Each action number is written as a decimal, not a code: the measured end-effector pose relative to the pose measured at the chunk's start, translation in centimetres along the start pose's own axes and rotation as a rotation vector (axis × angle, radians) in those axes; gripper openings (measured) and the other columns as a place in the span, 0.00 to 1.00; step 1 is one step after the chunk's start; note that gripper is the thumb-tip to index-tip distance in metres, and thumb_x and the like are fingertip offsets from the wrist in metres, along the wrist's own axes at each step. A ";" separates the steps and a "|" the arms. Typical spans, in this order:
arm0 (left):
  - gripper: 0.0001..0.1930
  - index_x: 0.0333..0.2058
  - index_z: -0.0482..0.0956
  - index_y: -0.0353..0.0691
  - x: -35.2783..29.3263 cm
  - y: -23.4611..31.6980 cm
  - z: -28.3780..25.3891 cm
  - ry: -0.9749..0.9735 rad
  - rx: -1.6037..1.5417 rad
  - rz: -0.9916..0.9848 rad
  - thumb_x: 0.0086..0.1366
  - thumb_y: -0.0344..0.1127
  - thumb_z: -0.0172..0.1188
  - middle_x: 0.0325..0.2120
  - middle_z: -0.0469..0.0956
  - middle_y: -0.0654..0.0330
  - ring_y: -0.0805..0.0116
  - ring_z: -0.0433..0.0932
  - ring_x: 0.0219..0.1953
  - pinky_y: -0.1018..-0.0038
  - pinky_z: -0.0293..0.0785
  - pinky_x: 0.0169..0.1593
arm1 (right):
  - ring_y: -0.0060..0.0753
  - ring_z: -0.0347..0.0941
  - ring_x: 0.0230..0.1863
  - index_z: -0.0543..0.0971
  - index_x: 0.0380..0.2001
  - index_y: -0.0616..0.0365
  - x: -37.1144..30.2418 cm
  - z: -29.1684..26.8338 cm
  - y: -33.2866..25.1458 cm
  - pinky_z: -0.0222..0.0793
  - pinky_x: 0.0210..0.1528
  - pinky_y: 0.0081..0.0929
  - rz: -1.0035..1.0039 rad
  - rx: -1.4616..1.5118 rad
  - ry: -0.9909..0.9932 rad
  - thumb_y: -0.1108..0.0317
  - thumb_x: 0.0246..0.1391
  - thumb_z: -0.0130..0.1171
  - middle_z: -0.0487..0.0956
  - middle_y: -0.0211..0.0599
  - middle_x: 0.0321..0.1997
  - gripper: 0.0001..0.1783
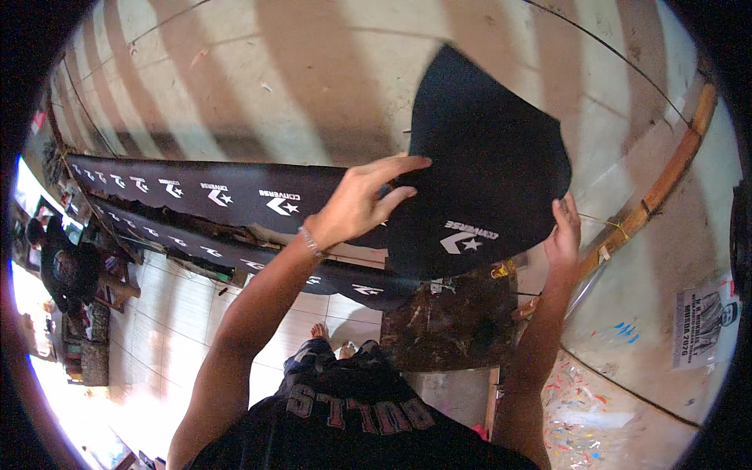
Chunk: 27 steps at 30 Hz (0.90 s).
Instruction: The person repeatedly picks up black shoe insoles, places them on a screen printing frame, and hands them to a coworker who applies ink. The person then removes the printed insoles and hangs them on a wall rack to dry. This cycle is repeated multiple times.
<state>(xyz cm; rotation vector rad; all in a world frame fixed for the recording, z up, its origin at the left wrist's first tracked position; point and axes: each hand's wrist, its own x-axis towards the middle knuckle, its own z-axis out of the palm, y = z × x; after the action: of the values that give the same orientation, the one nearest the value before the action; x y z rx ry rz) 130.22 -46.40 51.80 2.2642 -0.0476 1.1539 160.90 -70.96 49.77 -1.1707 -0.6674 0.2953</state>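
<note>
In front of me is a black fabric panel with a white printed emblem near its lower edge; it is raised and slightly curved. My right hand grips its right edge, fingertips showing at the rim. At its left side, my left hand has index finger and thumb spread apart, both tips over the panel's near face. Whatever the other left fingers touch is hidden. Leftward runs a row of similar black printed pieces, and a second black row lies below it, nearer me.
A pale wall with striped shadows stands ahead. A wooden pole curves along the right, with a poster beyond it. Below the panel is a dark stained board. Another person is at the far left, past the tiled floor.
</note>
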 end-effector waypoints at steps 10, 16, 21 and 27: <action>0.35 0.57 0.64 0.40 -1.1 -6.4 6.2 -0.099 0.011 -0.432 0.51 0.31 0.70 0.29 0.78 0.50 0.52 0.79 0.33 0.60 0.74 0.39 | 0.29 0.72 0.40 0.73 0.49 0.58 1.8 -1.2 6.0 0.69 0.45 0.27 -0.219 -0.556 0.312 0.68 0.44 0.73 0.77 0.37 0.38 0.28; 0.33 0.55 0.65 0.39 -1.5 -7.0 5.5 0.113 0.291 -0.328 0.53 0.36 0.70 0.29 0.79 0.52 0.51 0.78 0.38 0.61 0.74 0.43 | 0.44 0.75 0.42 0.75 0.46 0.61 2.4 0.2 6.9 0.69 0.47 0.38 -0.499 -1.219 0.342 0.65 0.40 0.74 0.79 0.44 0.41 0.28; 0.29 0.53 0.68 0.38 -7.6 -5.9 1.4 0.287 0.205 -0.490 0.54 0.36 0.69 0.30 0.79 0.52 0.56 0.79 0.37 0.67 0.74 0.43 | 0.52 0.74 0.47 0.76 0.45 0.61 2.0 1.0 6.9 0.70 0.47 0.43 -0.430 -1.445 0.339 0.61 0.47 0.69 0.77 0.49 0.47 0.24; 0.17 0.47 0.72 0.33 -32.2 -5.9 -4.6 0.179 0.317 -0.879 0.60 0.33 0.61 0.24 0.79 0.50 0.54 0.78 0.24 0.65 0.73 0.32 | 0.46 0.76 0.44 0.74 0.47 0.60 -3.8 3.4 4.5 0.73 0.44 0.36 -0.460 -1.170 0.611 0.63 0.53 0.64 0.78 0.45 0.45 0.20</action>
<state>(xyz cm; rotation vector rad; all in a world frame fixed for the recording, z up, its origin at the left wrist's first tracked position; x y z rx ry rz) 108.50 -46.41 26.91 2.0311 1.1469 0.8857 156.41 -68.76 45.19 -2.0150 -0.5189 -0.9460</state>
